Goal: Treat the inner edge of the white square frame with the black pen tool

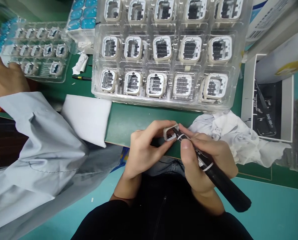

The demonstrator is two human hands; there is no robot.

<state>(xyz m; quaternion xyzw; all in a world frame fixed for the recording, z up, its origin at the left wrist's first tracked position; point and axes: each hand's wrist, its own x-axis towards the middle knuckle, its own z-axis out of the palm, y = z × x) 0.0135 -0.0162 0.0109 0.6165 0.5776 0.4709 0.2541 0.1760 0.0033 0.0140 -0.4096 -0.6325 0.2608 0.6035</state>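
Inking is prob. the step in hand: L hand's fingers pinch 1 small white frame above the surface's near edge; R hand's fingers grip 1 black marker, tip at the frame's opening, contact unclear. Next move prob. calls for steady L hold + light tip ctrl. Clear tray beyond: 3 visible rows x 5 compartments, min. 14 housings; near row's 4th unclear.

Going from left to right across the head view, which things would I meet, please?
A co-worker's hand, white pad, the wearer's left hand, small pale frame, the wearer's right hand, crumpled white cloth.
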